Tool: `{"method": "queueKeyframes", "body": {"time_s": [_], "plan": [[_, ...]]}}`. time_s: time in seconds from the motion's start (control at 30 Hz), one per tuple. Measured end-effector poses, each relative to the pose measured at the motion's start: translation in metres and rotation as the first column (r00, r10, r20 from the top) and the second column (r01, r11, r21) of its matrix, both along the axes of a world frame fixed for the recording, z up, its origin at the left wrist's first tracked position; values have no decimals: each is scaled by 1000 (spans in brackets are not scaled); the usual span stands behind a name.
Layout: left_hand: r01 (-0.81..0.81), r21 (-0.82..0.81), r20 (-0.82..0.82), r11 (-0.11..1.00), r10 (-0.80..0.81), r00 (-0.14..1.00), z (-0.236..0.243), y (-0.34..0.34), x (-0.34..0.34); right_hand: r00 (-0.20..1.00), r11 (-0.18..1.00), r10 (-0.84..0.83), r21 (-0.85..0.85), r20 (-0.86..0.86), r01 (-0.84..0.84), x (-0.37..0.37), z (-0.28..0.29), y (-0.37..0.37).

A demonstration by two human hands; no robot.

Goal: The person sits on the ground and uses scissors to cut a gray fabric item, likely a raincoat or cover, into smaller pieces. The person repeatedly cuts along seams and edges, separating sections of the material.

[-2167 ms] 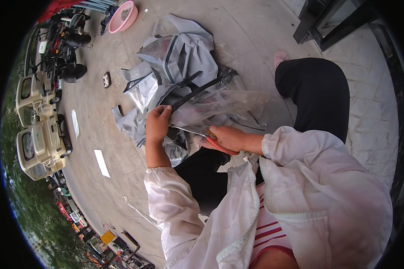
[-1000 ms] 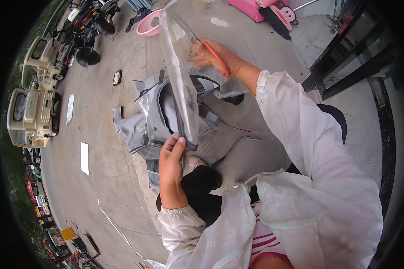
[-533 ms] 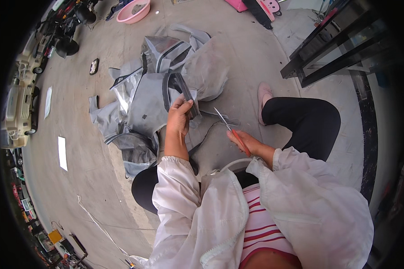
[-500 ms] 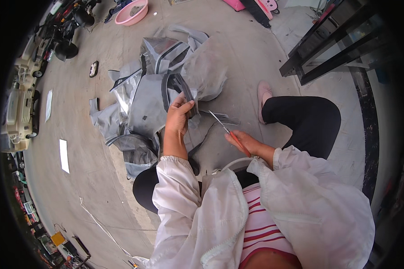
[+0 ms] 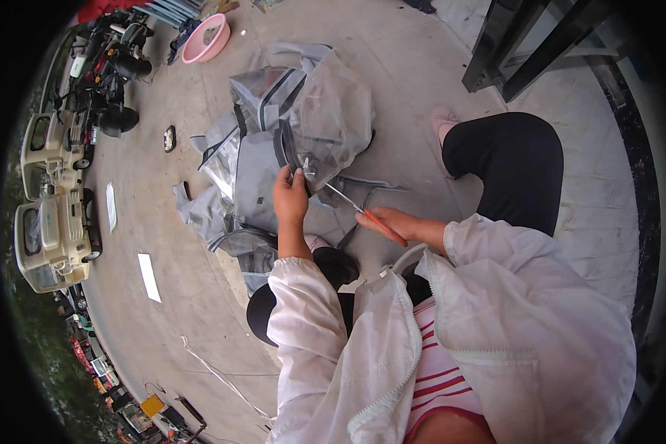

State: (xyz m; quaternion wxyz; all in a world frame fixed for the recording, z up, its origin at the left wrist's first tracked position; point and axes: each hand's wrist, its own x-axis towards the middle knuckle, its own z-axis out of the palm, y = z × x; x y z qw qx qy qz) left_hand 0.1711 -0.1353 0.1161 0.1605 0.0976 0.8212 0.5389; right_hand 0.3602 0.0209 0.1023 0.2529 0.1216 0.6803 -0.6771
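Observation:
A heap of grey fabric (image 5: 255, 174) joined with clear plastic sheeting (image 5: 337, 111) and dark trim lies crumpled on the ground before me. My left hand (image 5: 290, 196) pinches the edge of it at a dark strip (image 5: 285, 144), thumb and fingers closed. In my right hand (image 5: 392, 222) is an orange-handled tool (image 5: 381, 224) with a slim metal blade or shaft; whether it is scissors I cannot make out. Its tip points up and left, close to the plastic beside my left hand.
A pink basin (image 5: 206, 38) stands at the far left. Parked cream vehicles (image 5: 55, 200) line the left side, with motorcycles beyond. White flat pieces (image 5: 149, 277) and a small dark object (image 5: 169, 139) lie on the paving. A black metal frame (image 5: 510, 55) rises at the far right.
The view has shifted. My right hand has brought the orange-handled tool nearer to my left hand and the sheeting. My left hand keeps its grip on the edge.

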Motion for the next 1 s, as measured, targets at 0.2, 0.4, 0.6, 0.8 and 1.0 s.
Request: {"method": "queueKeyframes", "body": {"time_s": [0.2, 0.4, 0.6, 0.8, 1.0], "plan": [[-218, 218, 424, 951, 108, 899, 14, 5, 3, 992, 982, -96, 154, -86, 109, 1, -15, -15], [-291, 227, 531, 929, 132, 837, 20, 16, 18, 956, 882, -70, 431, -285, 193, -8, 5, -7], [-324, 317, 606, 891, 73, 792, 28, 20, 24, 921, 721, 11, 641, -390, 263, -12, 13, -4], [-371, 370, 665, 851, 36, 746, 25, 15, 24, 947, 704, 73, 689, -314, 174, -12, 29, -1], [-393, 368, 678, 842, 46, 733, 27, 15, 26, 973, 781, 36, 614, -227, 114, -10, 32, -4]]}}
